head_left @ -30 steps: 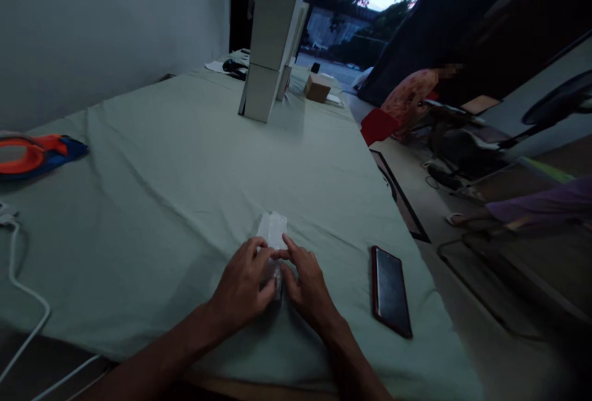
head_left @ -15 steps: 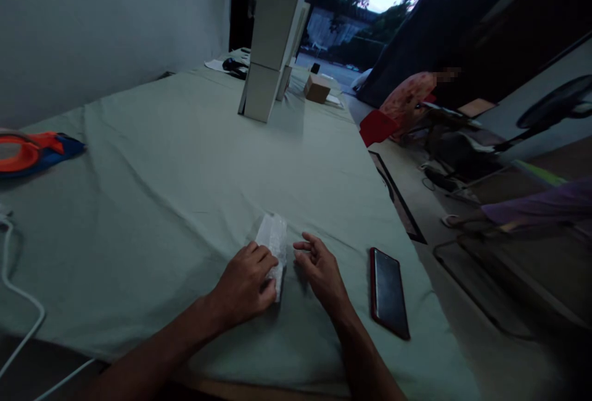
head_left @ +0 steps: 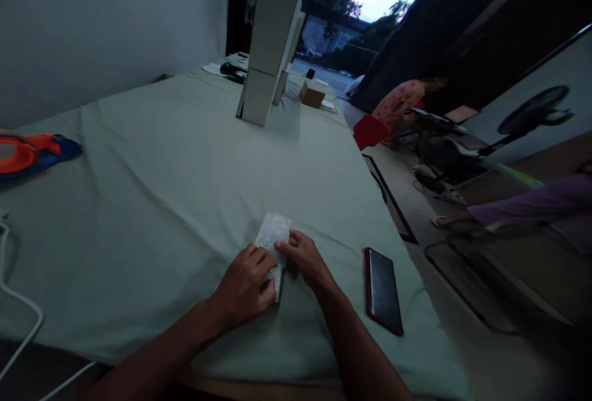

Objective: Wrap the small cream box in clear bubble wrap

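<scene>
A whitish packet in bubble wrap lies on the pale green cloth near the table's front. My left hand presses over its lower left part with bent fingers, gripping its near end. At the packet's right edge, my right hand pinches the wrap between thumb and fingers. Whatever is inside the wrap cannot be made out. To the right of my right hand lies a phone in a dark red case, screen up.
An iron with orange parts stands at the left, a white cable below it. Tall pale boxes and a small brown box stand farther back. Beyond the table's right edge are people, one in purple clothing, and a fan.
My right hand has moved left onto the packet and closed on its right edge. The packet's upper part looks wider, with the wrap pulled out. My left hand stays in place.
</scene>
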Demonstrator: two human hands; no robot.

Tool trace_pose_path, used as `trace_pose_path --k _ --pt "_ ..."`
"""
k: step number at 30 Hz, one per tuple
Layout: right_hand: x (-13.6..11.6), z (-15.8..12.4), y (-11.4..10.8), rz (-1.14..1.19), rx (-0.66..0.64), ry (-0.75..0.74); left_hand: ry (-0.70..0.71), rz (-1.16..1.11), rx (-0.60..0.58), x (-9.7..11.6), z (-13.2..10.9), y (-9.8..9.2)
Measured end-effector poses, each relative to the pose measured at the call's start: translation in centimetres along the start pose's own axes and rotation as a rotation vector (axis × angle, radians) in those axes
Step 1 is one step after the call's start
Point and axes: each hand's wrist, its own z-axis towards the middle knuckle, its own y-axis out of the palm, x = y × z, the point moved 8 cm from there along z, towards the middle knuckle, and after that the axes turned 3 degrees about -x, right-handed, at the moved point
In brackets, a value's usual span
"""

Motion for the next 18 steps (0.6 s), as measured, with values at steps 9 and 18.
trace_pose_path --k 9,18 --pt "-2.0 -0.4 0.2 -0.036 0.050 -0.133 0.003 0.013 0.025 0.1 -0.2 -0.1" --pt "-4.3 -4.6 1.3 -0.215 -0.005 -0.366 -0.201 0.055 0.270 -1.8 -1.4 -0.7"
